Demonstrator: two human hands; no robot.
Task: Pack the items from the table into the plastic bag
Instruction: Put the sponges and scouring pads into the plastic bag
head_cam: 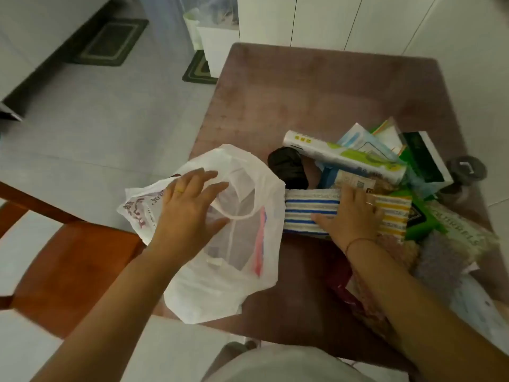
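Observation:
A white plastic bag [228,274] lies on the left part of the brown table [325,89], its mouth facing away from me. My left hand [190,213] rests spread on the bag near its handle loop, fingers apart. My right hand [349,216] presses on a pack of striped sponge cloths [308,213], blue stripes at its left and yellow at its right, just right of the bag. Whether the fingers grip the pack is unclear. Behind it lie a black roll [287,169] and a long white and green box [344,158].
A heap of packets, a dark green box [424,158] and a grey cloth [440,260] fills the table's right side. A dark round lid [465,168] sits at the right edge. A red-brown wooden chair [68,271] stands left of the table.

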